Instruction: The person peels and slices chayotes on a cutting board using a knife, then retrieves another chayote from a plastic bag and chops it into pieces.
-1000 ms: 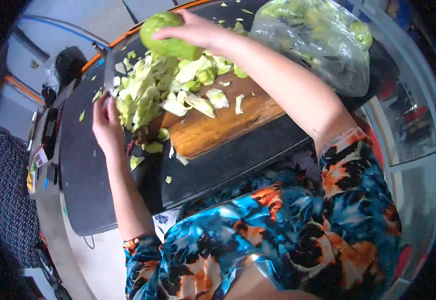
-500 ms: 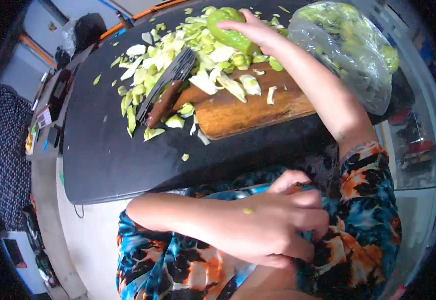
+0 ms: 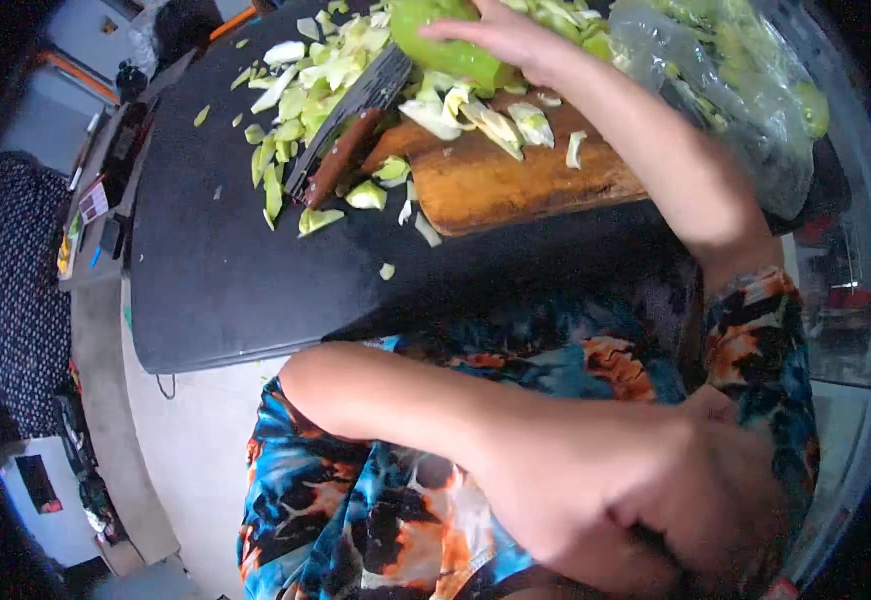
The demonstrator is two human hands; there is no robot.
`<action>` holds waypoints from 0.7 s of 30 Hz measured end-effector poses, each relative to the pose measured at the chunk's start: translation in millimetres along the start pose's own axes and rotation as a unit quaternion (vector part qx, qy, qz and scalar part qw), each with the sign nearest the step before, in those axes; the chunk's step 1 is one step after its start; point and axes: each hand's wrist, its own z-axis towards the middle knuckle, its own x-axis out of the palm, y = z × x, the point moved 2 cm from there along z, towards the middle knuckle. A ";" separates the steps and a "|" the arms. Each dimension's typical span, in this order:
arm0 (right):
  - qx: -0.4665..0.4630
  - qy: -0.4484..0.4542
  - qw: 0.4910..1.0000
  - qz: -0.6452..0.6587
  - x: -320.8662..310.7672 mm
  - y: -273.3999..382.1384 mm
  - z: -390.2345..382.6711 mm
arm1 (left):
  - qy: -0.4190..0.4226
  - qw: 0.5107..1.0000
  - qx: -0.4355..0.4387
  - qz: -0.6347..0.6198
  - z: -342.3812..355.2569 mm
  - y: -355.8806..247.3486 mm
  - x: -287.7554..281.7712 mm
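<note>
My right hand (image 3: pixel 506 42) reaches to the far side of the table and rests its fingers around a large light-green vegetable (image 3: pixel 446 50), whose exact kind I cannot tell. The vegetable sits at the far end of a wooden cutting board (image 3: pixel 516 190), beside many pale green and white peelings (image 3: pixel 326 65). Left of the board lies a knife with a dark, streaked blade (image 3: pixel 368 98) and a brown handle (image 3: pixel 346 160). My left hand (image 3: pixel 656 490) crosses my lap to the patterned sleeve of my right arm; its fingers are smeared by motion and partly hidden.
A clear plastic bag (image 3: pixel 731 110) with green pieces in it stands at the table's right. Scraps lie on the black table (image 3: pixel 226 250) around the board. At the far left are a shelf with small items (image 3: pixel 91 215) and a dark spotted cloth (image 3: pixel 26 290).
My left hand has swept right across my lap toward my right sleeve, its fingers now blurred. The whole view has shifted a little. My right hand stays on the green vegetable.
</note>
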 end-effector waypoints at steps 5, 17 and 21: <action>-0.009 0.011 1.000 0.019 7.4 -0.9 -1.3 | 0.094 0.985 -0.077 0.120 15.4 -35.2 -1.7; 0.001 -0.014 0.999 0.044 10.0 13.1 -9.7 | 0.059 0.983 -0.120 0.123 13.8 -32.4 -5.5; 0.003 0.030 0.993 0.113 24.7 12.5 -6.9 | 0.128 0.983 -0.019 0.127 16.4 -45.5 -13.7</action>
